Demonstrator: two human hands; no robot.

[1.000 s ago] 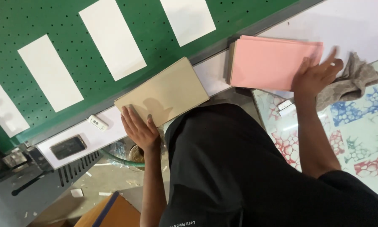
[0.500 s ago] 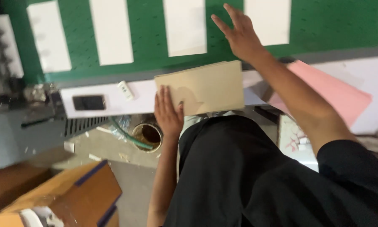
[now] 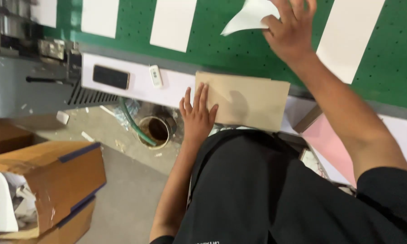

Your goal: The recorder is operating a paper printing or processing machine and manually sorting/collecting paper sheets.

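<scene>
My left hand [image 3: 197, 114] lies flat with fingers spread on the near left corner of a tan card sheet [image 3: 248, 99] at the table's white edge. My right hand [image 3: 288, 31] reaches out over the green perforated table [image 3: 212, 40] and pinches a white paper sheet [image 3: 248, 17], lifting its corner off the surface. Other white rectangular sheets [image 3: 172, 22] lie flat in a row on the green surface. A pink sheet stack [image 3: 326, 142] lies under my right forearm.
A black phone [image 3: 111, 77] and a small white remote [image 3: 155, 75] rest on the white ledge. On the floor stand open cardboard boxes [image 3: 49, 180] and a round container [image 3: 156, 130] with a green hose. Grey machine parts sit at far left.
The view swung left. My right hand moved from the pink stack up over the green table and took hold of a white sheet, curling it upward. My left hand stayed on the tan card.
</scene>
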